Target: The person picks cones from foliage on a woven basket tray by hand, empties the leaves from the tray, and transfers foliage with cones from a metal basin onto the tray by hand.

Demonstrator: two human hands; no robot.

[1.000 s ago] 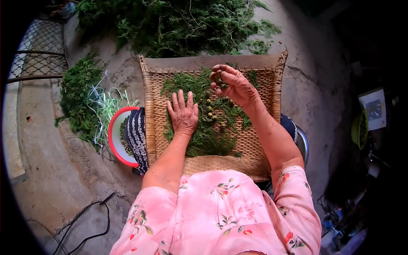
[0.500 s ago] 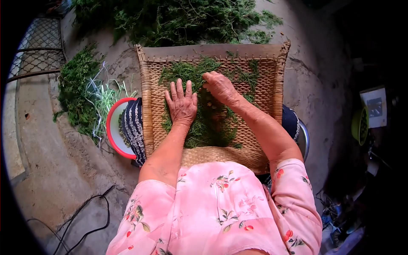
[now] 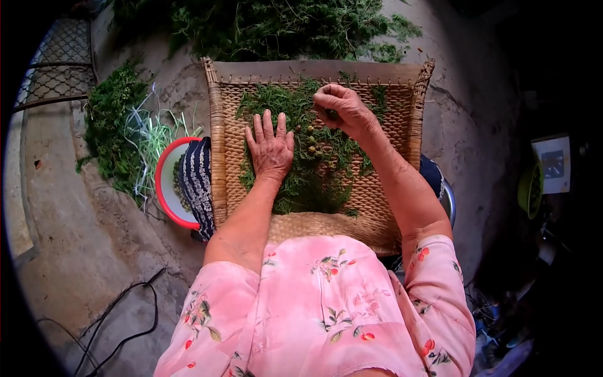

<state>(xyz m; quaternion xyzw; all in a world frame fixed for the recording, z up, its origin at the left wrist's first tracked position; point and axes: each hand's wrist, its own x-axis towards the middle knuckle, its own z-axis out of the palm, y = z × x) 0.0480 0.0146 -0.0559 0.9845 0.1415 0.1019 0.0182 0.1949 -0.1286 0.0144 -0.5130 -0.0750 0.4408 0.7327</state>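
Note:
A woven tray (image 3: 383, 195) with raised sides rests across my lap. Green feathery sprigs (image 3: 276, 98) are spread over its middle, with several small round cones (image 3: 312, 150) among them. My left hand (image 3: 272, 147) lies flat on the sprigs, its fingers spread. Just above the sprigs, right of the cones, my right hand (image 3: 342, 108) is curled closed around small dark green cones, which show only partly between the fingers.
A large heap of green branches (image 3: 276, 28) lies beyond the tray. At the left are a smaller branch pile (image 3: 113, 119), pale plastic strips (image 3: 151, 141), a red-rimmed basin (image 3: 161, 188) and a black cable (image 3: 155, 308). A green basket (image 3: 534, 191) is far right.
My right hand dipped down to the sprigs by the cones, then rose and moved right, still closed. My left hand has stayed flat on the sprigs. The whole view has shifted slightly.

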